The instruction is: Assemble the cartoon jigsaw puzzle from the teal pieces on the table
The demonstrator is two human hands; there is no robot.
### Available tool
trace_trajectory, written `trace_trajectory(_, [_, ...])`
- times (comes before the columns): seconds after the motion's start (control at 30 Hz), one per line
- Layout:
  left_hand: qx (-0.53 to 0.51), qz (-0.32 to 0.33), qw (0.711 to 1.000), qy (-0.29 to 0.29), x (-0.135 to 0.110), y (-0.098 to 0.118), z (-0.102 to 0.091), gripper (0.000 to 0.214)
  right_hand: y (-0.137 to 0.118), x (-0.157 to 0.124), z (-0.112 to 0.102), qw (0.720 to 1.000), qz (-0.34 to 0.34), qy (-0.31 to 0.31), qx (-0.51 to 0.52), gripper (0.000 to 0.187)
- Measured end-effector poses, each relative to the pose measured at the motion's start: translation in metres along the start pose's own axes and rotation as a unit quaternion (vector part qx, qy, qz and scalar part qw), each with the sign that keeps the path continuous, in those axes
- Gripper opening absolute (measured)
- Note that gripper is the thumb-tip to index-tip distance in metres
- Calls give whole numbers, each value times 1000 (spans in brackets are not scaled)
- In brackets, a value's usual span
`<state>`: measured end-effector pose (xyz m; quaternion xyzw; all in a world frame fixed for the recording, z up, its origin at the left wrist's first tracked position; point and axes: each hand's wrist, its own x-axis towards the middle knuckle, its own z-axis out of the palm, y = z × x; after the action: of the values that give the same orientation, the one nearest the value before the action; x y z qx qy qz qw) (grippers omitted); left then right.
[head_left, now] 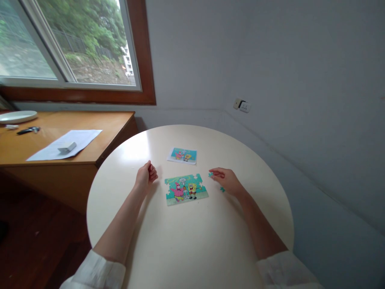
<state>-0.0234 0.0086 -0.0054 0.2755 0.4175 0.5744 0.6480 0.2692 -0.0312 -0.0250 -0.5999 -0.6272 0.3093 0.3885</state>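
Note:
A jigsaw puzzle (pixel 183 190) of cartoon figures on a turquoise ground lies on the round white table, with gaps along its upper right and left edges. My left hand (pixel 146 175) rests to the left of it, fingers curled into a loose fist with nothing showing in them. Right of the puzzle, my right hand (pixel 226 178) has its thumb and fingertips at a small turquoise puzzle piece (pixel 210 175). Another loose puzzle piece (pixel 222 189) lies just below that hand, partly near its shadow. Behind the puzzle lies a reference picture card (pixel 182 155) with the same scene.
The round table (pixel 180 249) stands close to a wall with a socket (pixel 245 106). At the left, a wooden desk (pixel 117 128) bears a sheet of paper (pixel 86 138) with a small white box (pixel 67 147) on it, a dark object (pixel 28 130) and a white plate (pixel 18 117).

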Motion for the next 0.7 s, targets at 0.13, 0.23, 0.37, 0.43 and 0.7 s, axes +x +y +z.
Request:
trace_trajectory(0.13, [1,-5,1000,1,0,1,0,35,2,0,4,999,10,6,39,34])
trace_trajectory(0.23, [0,-7,1000,1,0,1,0,35,-1,-2,9,999,5,-8,53,36])
trace_trajectory(0.37, [-3,-4,1000,1,0,1,0,35,-6,-5,16,999,7,-38,32,30])
trace_trajectory(0.43, [-3,-5,1000,3,0,1,0,35,-8,-6,18,999,4,-51,16,28])
trace_trajectory(0.7, [2,-1,1000,2,0,1,-1,35,-10,-7,23,997,-5,-74,-15,27])
